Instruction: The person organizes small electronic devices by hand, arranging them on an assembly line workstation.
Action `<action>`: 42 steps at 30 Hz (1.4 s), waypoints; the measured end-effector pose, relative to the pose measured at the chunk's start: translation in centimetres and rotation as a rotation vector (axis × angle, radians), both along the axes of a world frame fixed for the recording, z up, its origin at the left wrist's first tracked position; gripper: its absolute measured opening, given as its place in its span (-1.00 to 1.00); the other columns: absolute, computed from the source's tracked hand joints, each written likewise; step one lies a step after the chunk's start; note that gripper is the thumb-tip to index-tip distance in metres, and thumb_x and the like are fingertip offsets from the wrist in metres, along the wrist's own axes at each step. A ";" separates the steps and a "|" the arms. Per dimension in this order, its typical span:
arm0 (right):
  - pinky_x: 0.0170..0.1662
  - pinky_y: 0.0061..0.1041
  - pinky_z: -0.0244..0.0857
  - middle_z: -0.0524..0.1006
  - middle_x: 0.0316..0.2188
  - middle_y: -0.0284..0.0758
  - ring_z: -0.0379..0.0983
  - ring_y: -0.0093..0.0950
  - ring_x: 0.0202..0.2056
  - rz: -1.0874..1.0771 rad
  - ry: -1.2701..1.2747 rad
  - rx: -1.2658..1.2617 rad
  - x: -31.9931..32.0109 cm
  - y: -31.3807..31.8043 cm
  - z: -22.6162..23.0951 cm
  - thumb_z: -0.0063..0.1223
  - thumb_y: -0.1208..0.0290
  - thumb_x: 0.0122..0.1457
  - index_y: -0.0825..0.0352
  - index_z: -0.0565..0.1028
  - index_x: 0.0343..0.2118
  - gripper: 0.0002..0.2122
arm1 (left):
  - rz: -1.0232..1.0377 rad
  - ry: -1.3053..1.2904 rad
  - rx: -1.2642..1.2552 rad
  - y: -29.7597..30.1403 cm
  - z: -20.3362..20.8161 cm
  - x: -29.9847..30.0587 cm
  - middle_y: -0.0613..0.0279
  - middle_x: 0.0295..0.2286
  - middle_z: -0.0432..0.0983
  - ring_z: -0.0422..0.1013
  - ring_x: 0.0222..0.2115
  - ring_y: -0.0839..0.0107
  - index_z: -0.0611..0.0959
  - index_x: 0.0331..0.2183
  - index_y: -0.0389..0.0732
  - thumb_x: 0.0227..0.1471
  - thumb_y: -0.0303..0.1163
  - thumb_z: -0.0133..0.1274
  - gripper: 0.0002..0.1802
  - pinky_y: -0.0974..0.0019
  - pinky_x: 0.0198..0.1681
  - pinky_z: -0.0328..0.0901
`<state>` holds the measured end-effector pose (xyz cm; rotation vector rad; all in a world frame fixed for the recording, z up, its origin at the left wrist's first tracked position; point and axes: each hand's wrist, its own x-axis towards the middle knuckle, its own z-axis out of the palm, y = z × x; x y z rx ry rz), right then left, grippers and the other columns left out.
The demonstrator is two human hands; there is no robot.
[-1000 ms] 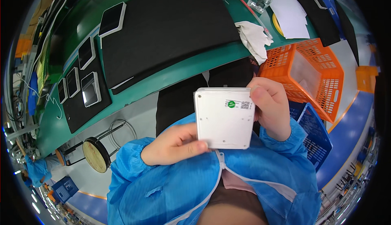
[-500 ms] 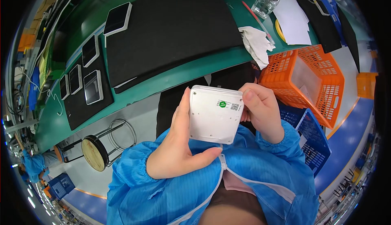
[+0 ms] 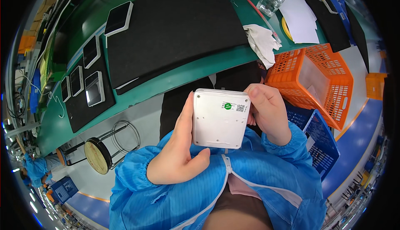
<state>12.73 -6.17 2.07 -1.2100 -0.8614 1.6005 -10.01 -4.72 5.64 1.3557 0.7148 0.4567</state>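
Note:
A square white plastic device [image 3: 218, 124] is held up in front of my body. Its back, with screw holes, a small green round sticker and a printed code label, faces me. My right hand [image 3: 268, 109] pinches the upper right corner, thumb on the near face and the other fingers partly hidden behind. Along the left edge lies my left hand [image 3: 177, 146], fingers straight and flat against the side, its thumb spread away below the lower left corner.
Several dark-screened white devices [image 3: 95, 88] lie on black mats on the green table [image 3: 183, 76]. A glass jar [image 3: 271, 0], a red pen [image 3: 260, 15] and a white cloth [image 3: 261, 42] are at right. Orange [image 3: 329, 67] and blue baskets [image 3: 321, 142] stand below. A round stool [image 3: 97, 156] stands at left.
My left thumb has drawn back to the left, away from the device's lower edge. The device has tilted slightly, its lower edge shifting a little right. My right hand keeps its pinch.

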 end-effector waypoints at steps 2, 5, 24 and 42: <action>-0.63 -0.78 0.11 0.40 -0.72 -0.45 0.27 -0.75 -0.69 -0.001 0.005 0.007 0.1 0.0 0.0 -0.18 0.13 0.29 0.35 0.48 -0.48 -0.62 | 0.003 -0.049 -0.025 0.0 0.1 0.1 -0.17 0.16 -0.10 -0.02 0.20 0.09 -0.35 0.20 -0.40 -0.13 -0.63 -0.12 -0.01 0.18 0.19 -0.03; -0.63 -0.77 0.13 0.41 -0.72 -0.45 0.28 -0.75 -0.69 0.007 0.044 0.005 0.1 0.1 0.4 -0.13 0.19 0.28 0.36 0.49 -0.46 -0.67 | -0.010 -0.116 -0.019 0.4 -0.5 0.1 -0.13 0.15 -0.06 0.00 0.19 0.12 -0.35 0.21 -0.39 -0.09 -0.60 -0.05 0.01 0.18 0.18 0.00; -0.59 -0.75 0.07 0.41 -0.66 -0.38 0.25 -0.72 -0.65 -0.147 0.088 0.233 -0.2 -1.2 0.7 -0.14 0.36 0.26 0.42 0.43 -0.37 -0.79 | 0.116 -0.998 -1.059 0.9 -5.4 2.5 -0.32 -0.02 0.27 0.40 -0.17 -0.03 -0.01 0.17 -0.48 -0.17 0.45 -0.14 0.26 0.05 -0.09 0.33; -0.05 -0.22 0.24 0.54 -0.29 -0.24 0.50 -0.27 -0.18 -0.004 -0.380 0.998 -3.5 0.8 0.6 0.27 0.26 -0.04 0.34 0.48 -0.29 -0.68 | 0.249 -1.248 -1.180 -0.9 -2.4 3.3 -0.03 0.00 0.29 0.33 -0.03 0.05 0.22 0.13 -0.25 -0.10 0.52 -0.51 0.10 0.01 -0.04 0.33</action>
